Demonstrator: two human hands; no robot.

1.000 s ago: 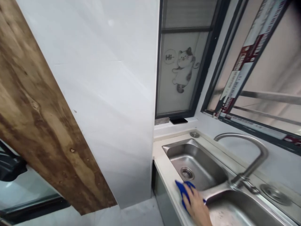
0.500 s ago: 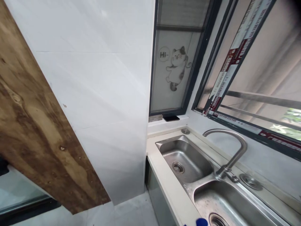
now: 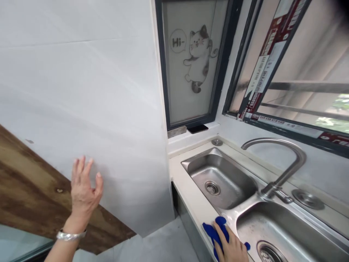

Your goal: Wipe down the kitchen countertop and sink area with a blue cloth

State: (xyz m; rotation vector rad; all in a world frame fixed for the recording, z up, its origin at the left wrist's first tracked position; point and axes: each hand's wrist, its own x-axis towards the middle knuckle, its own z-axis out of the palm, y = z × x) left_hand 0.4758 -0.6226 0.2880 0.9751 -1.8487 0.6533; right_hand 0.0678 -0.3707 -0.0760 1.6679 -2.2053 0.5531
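Observation:
My right hand (image 3: pixel 231 245) is on a bunched blue cloth (image 3: pixel 211 233), pressing it to the white counter (image 3: pixel 188 189) along the front edge of the sink. Part of the cloth sticks out past the fingers on both sides. My left hand (image 3: pixel 85 187), with a silver bracelet at the wrist, is raised in front of the white wall panel (image 3: pixel 114 109) and the brown wood board (image 3: pixel 32 182). Its fingers are apart and it holds nothing. Whether it touches the wall I cannot tell. Beside the right hand is the steel double sink (image 3: pixel 231 214).
A curved steel faucet (image 3: pixel 289 163) rises behind the sink. Drain strainers (image 3: pixel 308 199) lie on the back ledge. On the sill are a dark phone-like slab (image 3: pixel 198 129) and a grey strip (image 3: pixel 177 131). A window with a cat sticker (image 3: pixel 199 54) stands in the corner.
Both hands have come into view, the left at the wall and the right on the blue cloth. More of the cloth shows on the counter. The view has shifted slightly.

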